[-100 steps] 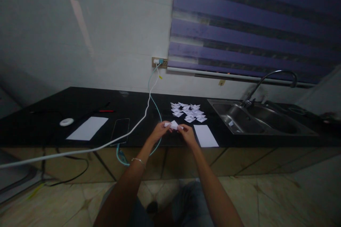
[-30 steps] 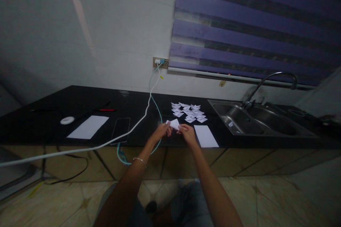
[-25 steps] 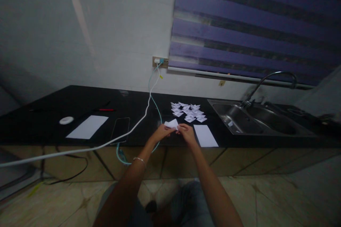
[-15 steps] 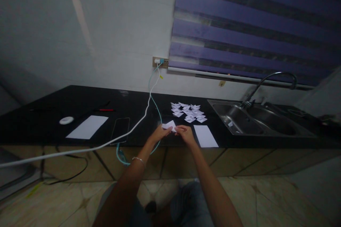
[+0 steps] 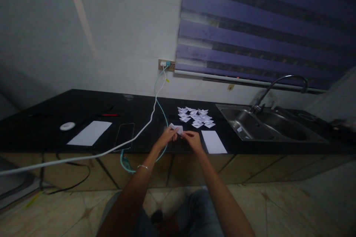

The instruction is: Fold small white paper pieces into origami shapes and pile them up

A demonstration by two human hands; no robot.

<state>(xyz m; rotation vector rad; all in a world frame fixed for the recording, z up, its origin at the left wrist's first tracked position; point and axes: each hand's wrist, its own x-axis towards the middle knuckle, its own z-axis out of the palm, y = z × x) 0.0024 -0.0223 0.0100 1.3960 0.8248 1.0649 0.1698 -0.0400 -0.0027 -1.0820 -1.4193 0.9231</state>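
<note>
A small folded piece of white paper (image 5: 178, 129) is held between both hands, just above the front part of the black counter. My left hand (image 5: 167, 136) grips its left side, the thumb lying over it. At its right end, my right hand (image 5: 192, 139) pinches the paper between thumb and fingers. Beyond the hands stands a cluster of several small folded paper boats (image 5: 197, 117). A flat white paper stack or sheet (image 5: 214, 142) lies just right of my right hand.
Another white sheet (image 5: 90, 133) lies on the left of the counter (image 5: 144, 113), near a white round object (image 5: 67, 126), a red pen-like item (image 5: 110, 115) and a phone (image 5: 124, 135). A white cable (image 5: 143, 129) crosses from the wall outlet (image 5: 167, 65). A steel sink (image 5: 246, 124) sits right.
The folded paper has turned in my hands, showing a different, flatter outline. Fingers of my left hand have shifted on it. The camera view has moved slightly.
</note>
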